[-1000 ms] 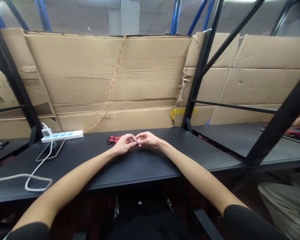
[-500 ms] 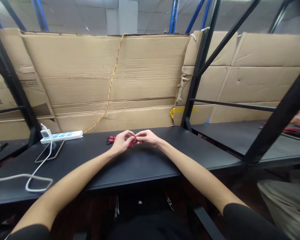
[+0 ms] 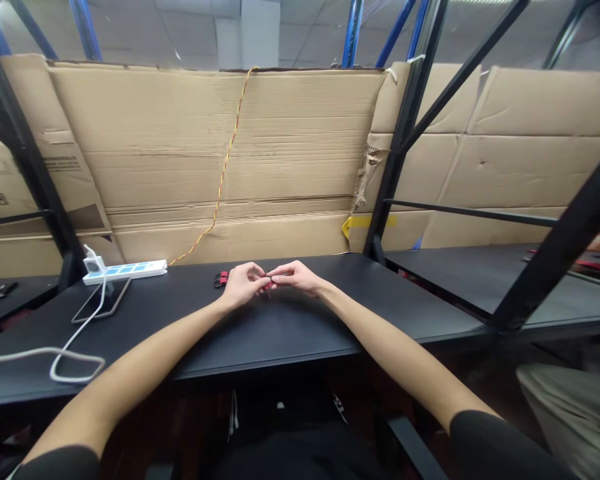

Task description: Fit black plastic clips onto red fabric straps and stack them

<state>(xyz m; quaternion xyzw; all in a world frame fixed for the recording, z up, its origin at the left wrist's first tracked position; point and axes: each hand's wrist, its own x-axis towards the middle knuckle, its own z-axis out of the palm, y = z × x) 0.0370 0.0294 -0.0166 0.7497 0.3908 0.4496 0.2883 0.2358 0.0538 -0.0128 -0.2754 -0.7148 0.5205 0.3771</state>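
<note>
A red strap [image 3: 224, 277] with a black buckle at its left end lies on the black table, partly covered by my left hand [image 3: 241, 285]. The thumb and fingers of that hand pinch the strap near its right end. From the other side my right hand [image 3: 300, 277] pinches the same end, its fingertips touching those of my left hand. A small dark piece shows between the fingertips, too small to name. Most of the strap's middle is hidden behind my left hand.
At the back left stands a white power strip [image 3: 143, 269] with a plugged-in charger and white cable [image 3: 75, 339]. A phone [image 3: 115, 303] lies in front of it. Cardboard panels [image 3: 290, 147] close off the back, and a black metal post [image 3: 391, 167] rises at the right.
Less of the red strap shows below my fingertips now, and a small dark piece has come into sight between them. Both hands stay in nearly the same place; the view has shifted slightly.
</note>
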